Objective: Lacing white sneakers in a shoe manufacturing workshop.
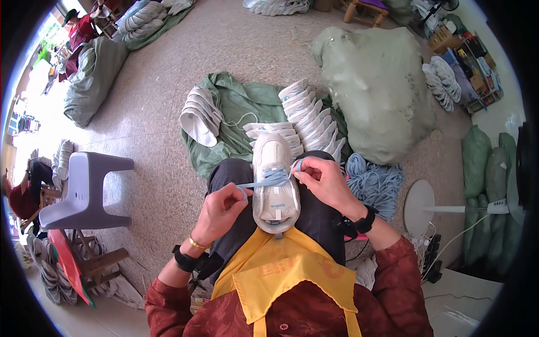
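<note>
A white sneaker rests on my lap between my knees, its toe pointing away from me. A light-blue shoelace runs across the front part of its lacing area, and the rows nearer the tongue top show no lace. To the left of the shoe, my left hand is closed in a pinch on one stretch of the lace, drawn out sideways. On the other side, my right hand pinches the lace close to the shoe's right edge. Beside my right knee lies a heap of light-blue laces.
White shoe uppers are stacked on a green cloth ahead, with more nested uppers at its left. A big green sack stands at right, a pedestal fan nearer. A grey plastic stool and other people are left.
</note>
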Available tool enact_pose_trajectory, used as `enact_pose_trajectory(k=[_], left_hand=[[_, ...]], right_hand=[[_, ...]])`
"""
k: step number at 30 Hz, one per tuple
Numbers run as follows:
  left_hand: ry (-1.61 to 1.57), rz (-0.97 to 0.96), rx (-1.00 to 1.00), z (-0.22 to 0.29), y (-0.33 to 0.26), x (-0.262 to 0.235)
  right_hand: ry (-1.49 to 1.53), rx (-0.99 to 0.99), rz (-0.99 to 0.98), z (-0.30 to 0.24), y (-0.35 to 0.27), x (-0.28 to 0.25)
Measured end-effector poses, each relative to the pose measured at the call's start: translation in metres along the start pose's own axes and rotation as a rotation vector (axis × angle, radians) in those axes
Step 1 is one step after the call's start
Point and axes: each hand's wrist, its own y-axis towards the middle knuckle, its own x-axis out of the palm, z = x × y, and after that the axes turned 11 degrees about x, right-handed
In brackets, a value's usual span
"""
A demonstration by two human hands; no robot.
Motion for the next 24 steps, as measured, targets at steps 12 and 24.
enact_pose_trajectory(k=[12,24], left_hand=[[-0.049,0.082,0.013,-0.015,0.016,0.010],[-0.111,0.111,-0.029,-0.009,0.016,0.013]], right_hand=[[0.326,0.200,-0.061,0.004,-0.009,0.000],[0.414,0.100,0.038,0.015,-0.010,0.016]])
